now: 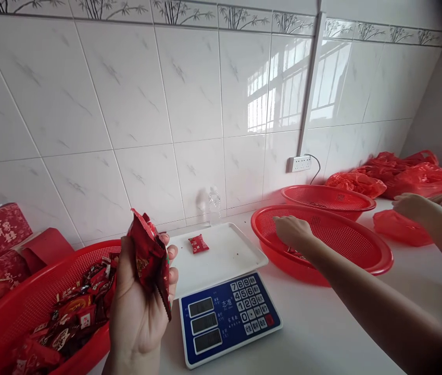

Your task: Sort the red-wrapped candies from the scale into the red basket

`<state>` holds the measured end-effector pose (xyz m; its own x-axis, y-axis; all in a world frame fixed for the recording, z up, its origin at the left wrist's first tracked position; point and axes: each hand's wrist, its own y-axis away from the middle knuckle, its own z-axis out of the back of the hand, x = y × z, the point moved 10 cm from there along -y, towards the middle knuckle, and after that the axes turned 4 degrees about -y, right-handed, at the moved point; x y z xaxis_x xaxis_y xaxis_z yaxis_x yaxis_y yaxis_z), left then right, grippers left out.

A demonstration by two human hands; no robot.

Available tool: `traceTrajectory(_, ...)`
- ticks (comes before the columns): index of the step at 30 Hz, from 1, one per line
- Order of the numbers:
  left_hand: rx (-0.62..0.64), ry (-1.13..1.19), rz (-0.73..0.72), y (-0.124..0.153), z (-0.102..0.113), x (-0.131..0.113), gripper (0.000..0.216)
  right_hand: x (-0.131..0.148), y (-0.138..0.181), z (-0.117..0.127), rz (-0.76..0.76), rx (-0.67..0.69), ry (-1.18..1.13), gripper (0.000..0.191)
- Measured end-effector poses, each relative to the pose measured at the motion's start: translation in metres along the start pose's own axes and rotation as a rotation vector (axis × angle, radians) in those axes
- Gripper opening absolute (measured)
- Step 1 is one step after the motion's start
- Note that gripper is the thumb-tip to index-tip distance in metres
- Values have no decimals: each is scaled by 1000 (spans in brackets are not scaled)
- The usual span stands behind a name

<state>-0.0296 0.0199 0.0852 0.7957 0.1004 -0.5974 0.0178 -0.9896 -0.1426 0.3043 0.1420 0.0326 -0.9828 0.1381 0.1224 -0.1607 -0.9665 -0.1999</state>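
Observation:
My left hand (138, 307) is raised palm up, its fingers wrapped around several red wrapped candies (148, 255). Over the near red plastic basket (355, 250) is my right hand (293, 232), its back toward me and its fingers curled. What it grips, if anything, is hidden. Wrapped candies (295, 253) show just below it. One red candy packet (198, 244) lies on the white tray (232, 250) of a scale with a blue keypad panel (226, 317). To the left of my left hand, a red basket (88, 250) holds many assorted wrapped candies (74, 312).
Behind the near basket stands another red basket (328, 192). A clear plastic bottle (214, 200) is against the tiled wall. Red gift boxes (4, 224) sit at left, red plastic bags (412, 172) at right. Another person's hands (412, 208) handle a red bag (396, 229).

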Motion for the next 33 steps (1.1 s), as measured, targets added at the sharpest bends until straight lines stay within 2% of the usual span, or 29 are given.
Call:
traceTrajectory(3, 18, -13, -6, 0, 1, -1, 52, 31, 0, -8, 124, 15, -36, 32)
traceTrajectory(9, 38, -20, -15, 1, 1, -4, 51, 143, 19, -27, 477, 77, -161, 40)
traceTrajectory(11, 8, -21, -18, 2, 2, -5, 50, 176, 21, -38, 514, 114, -174, 37)
traceTrajectory(13, -20, -22, -16, 2, 3, -5, 50, 201, 17, -50, 488, 146, -173, 37)
traceTrajectory(16, -52, -21, -23, 4, 4, -6, 50, 225, 9, -62, 451, 162, -165, 34)
traceTrajectory(19, -83, -13, -34, 5, 7, -8, 49, 240, 12, -63, 515, 136, -176, 25)
traceTrajectory(23, -110, 6, -15, 4, 9, -5, 46, 240, 33, -53, 638, 80, -225, 28)
traceTrajectory(26, -134, 24, -4, 2, 7, -1, 46, 222, 45, -40, 678, 36, -263, 23)
traceTrajectory(30, -154, 41, 34, 1, 5, 7, 47, 166, 38, -6, 606, -122, -315, 29)
traceTrajectory(33, -179, 45, 45, 0, 6, 11, 41, 103, 20, 17, 383, -250, -283, 32)
